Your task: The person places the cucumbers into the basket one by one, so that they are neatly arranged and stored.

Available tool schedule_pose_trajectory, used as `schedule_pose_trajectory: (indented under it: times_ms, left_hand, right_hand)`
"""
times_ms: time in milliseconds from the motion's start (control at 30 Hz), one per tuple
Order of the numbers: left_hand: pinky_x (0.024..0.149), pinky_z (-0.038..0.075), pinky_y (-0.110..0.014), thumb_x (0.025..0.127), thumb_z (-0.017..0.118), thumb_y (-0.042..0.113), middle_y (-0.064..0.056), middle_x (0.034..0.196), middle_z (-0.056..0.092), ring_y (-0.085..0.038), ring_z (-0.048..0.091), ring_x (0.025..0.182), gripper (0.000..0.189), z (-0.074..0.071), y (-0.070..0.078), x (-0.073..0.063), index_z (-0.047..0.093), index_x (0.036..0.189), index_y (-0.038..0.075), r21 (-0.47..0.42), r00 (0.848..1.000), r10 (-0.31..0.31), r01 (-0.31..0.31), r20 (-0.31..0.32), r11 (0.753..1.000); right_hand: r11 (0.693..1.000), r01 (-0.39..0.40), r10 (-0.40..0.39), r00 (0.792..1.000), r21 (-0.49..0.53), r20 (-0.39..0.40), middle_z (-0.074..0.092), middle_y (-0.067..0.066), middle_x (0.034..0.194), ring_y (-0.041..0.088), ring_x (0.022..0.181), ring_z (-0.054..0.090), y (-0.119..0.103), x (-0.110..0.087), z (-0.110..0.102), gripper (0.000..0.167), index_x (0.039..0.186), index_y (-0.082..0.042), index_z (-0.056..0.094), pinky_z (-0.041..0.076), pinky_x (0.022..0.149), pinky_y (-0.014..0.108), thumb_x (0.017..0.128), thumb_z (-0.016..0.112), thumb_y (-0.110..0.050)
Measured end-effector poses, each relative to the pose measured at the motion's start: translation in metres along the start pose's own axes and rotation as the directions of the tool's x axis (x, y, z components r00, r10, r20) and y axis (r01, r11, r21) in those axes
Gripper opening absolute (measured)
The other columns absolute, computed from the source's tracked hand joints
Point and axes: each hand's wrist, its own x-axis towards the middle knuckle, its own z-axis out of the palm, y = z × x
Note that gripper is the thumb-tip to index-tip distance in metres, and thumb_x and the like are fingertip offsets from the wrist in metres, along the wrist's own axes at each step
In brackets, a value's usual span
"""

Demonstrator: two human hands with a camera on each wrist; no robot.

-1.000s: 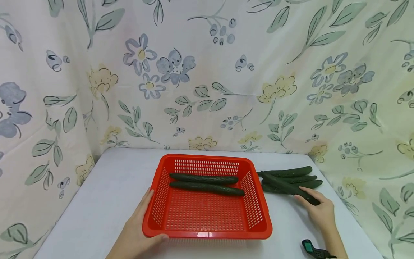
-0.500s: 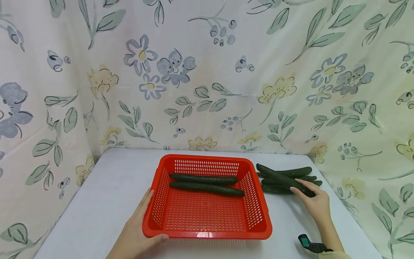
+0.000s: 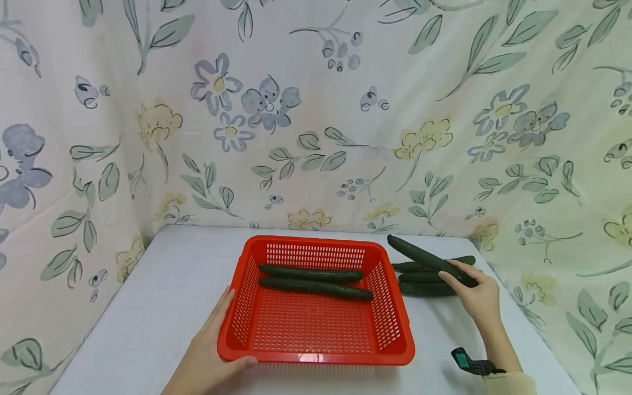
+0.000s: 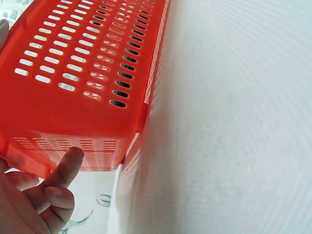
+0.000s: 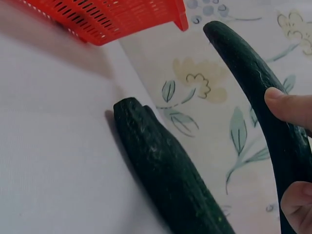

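Observation:
My right hand (image 3: 477,293) grips a dark green cucumber (image 3: 419,254) near its right end, thumb on one side. The cucumber (image 5: 243,63) tilts up to the left, raised over several other cucumbers (image 3: 427,289) lying on the table right of the basket. My left hand (image 3: 209,343) holds the near left corner of a red plastic basket (image 3: 316,359), thumb at the front rim and fingers along the left side. In the left wrist view, the left hand's fingers (image 4: 68,165) bend beside the slotted wall. Two cucumbers (image 3: 316,286) lie side by side toward the basket's back.
A white-covered table (image 3: 148,307) carries everything. Behind it and along both sides hangs a floral curtain (image 3: 316,137). A black band with a green-screened device (image 3: 469,362) sits on the right wrist, next to a pale yellow sleeve (image 3: 511,383).
My right hand has lifted the cucumber off the pile, its far end rising up and leftward. The left hand and basket have stayed in place.

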Motion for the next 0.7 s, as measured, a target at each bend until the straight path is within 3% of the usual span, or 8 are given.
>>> schedule_pose_trajectory:
  times_ms: [133, 267, 467, 700]
  left_hand:
    - [0.090, 0.064, -0.046, 0.072, 0.093, 0.057, -0.009, 0.176, 0.020, -0.040, 0.044, 0.146, 0.132, -0.001, 0.001, 0.000, 0.012, 0.172, 0.024, 0.001, 1.000, -0.001, 0.001, 0.009, 1.000]
    - [0.091, 0.064, -0.048, 0.073, 0.092, 0.056, -0.010, 0.176, 0.019, -0.042, 0.044, 0.146, 0.132, -0.002, 0.002, -0.001, 0.011, 0.172, 0.024, 0.004, 1.000, -0.010, 0.010, 0.017, 1.000]
    - [0.093, 0.064, -0.048, 0.071, 0.093, 0.057, -0.006, 0.177, 0.017, -0.039, 0.042, 0.148, 0.134, -0.001, 0.003, 0.000, 0.011, 0.172, 0.026, -0.011, 0.999, -0.037, 0.037, 0.021, 0.999]
    - [0.093, 0.063, -0.049, 0.071, 0.093, 0.058, -0.006, 0.178, 0.016, -0.039, 0.039, 0.150, 0.134, -0.001, 0.004, 0.000, 0.010, 0.172, 0.027, -0.004, 0.999, -0.031, 0.031, 0.021, 0.999]
  right_hand:
    - [0.999, 0.041, -0.040, 0.999, 0.018, -0.016, 0.075, 0.000, 0.125, -0.015, 0.109, 0.051, -0.007, 0.002, 0.002, 0.045, 0.131, -0.015, 0.077, 0.042, 0.091, 0.012, 0.091, 0.087, -0.034]
    - [0.997, 0.069, -0.068, 0.997, 0.046, -0.021, 0.075, -0.001, 0.121, -0.013, 0.105, 0.053, -0.014, 0.004, 0.008, 0.043, 0.130, -0.014, 0.078, 0.043, 0.088, 0.010, 0.091, 0.087, -0.031]
    - [0.996, 0.083, -0.083, 0.997, 0.042, -0.011, 0.072, 0.014, 0.132, -0.014, 0.108, 0.050, -0.029, 0.005, 0.012, 0.044, 0.130, -0.012, 0.077, 0.043, 0.088, 0.010, 0.092, 0.086, -0.033]
    - [0.986, 0.159, -0.159, 0.987, 0.054, -0.003, 0.072, 0.013, 0.134, -0.015, 0.112, 0.050, -0.047, 0.007, 0.015, 0.043, 0.130, -0.012, 0.077, 0.043, 0.090, 0.009, 0.092, 0.086, -0.031]
